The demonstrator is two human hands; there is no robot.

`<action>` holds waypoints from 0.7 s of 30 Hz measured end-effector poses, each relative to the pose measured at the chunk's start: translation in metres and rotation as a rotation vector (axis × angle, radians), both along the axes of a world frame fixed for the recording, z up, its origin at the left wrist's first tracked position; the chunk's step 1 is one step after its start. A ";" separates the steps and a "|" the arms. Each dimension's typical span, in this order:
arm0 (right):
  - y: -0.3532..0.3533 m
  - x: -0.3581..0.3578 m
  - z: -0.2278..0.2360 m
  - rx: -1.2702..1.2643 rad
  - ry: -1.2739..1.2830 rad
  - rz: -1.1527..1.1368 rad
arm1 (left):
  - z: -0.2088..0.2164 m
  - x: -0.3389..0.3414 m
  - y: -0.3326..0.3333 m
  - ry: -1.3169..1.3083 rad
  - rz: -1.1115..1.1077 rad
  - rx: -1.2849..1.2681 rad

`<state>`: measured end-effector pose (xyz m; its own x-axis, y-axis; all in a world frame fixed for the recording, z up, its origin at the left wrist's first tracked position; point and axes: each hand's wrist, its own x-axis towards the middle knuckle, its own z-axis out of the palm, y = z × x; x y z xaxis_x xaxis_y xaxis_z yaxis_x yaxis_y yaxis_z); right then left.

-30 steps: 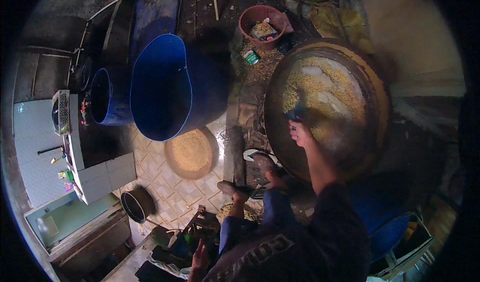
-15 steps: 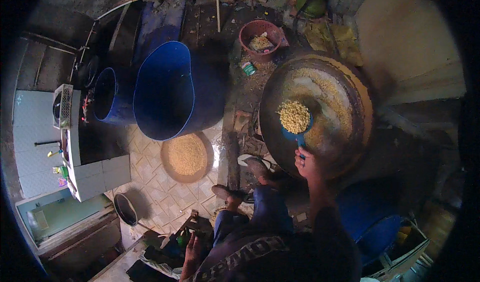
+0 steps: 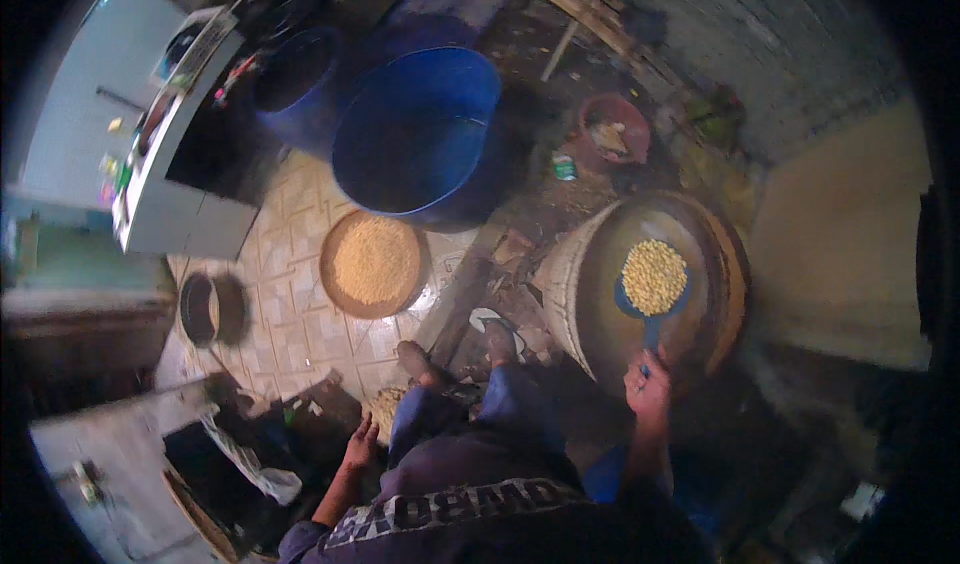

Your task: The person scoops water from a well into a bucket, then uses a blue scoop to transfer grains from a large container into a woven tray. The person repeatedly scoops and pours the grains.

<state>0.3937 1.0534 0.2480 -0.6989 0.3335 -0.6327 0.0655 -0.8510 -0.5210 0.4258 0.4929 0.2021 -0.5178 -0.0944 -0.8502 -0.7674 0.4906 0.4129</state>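
My right hand (image 3: 647,382) is closed round the handle of a blue scoop (image 3: 640,302). The scoop is heaped with pale yellow beans (image 3: 656,274) and hangs over a large round vat (image 3: 592,294). Haze blurs the inside of the vat, so its contents are hard to make out. Low on the left, beside my thigh, my left hand (image 3: 361,444) has its fingers stretched out and nothing visible in it.
A wide round tray (image 3: 329,282) full of yellowish grains lies on the tiled floor. Behind it stand a big blue tub (image 3: 415,134) and a smaller blue barrel (image 3: 285,94). A reddish basket (image 3: 622,114) sits beyond the vat, and a dark bucket (image 3: 228,309) is at left.
The whole view has turned, shifting the tubs and vat rightward in the picture. The heaped scoop is still in my right hand over the vat. My left forearm now shows more.
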 end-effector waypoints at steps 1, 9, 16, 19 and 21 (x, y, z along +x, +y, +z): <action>-0.003 -0.002 0.006 0.039 -0.007 0.058 | -0.009 0.008 -0.003 0.021 0.018 -0.006; -0.093 -0.073 0.048 0.090 0.005 0.520 | -0.059 0.083 -0.033 0.131 0.301 0.054; -0.221 -0.173 0.030 0.152 -0.058 0.988 | -0.019 0.105 -0.037 -0.012 0.776 0.109; -0.281 -0.218 -0.004 0.299 -0.075 1.181 | -0.040 0.144 -0.048 0.079 0.815 0.078; -0.323 -0.246 -0.014 0.473 -0.115 1.287 | -0.019 0.147 -0.051 0.014 0.811 0.013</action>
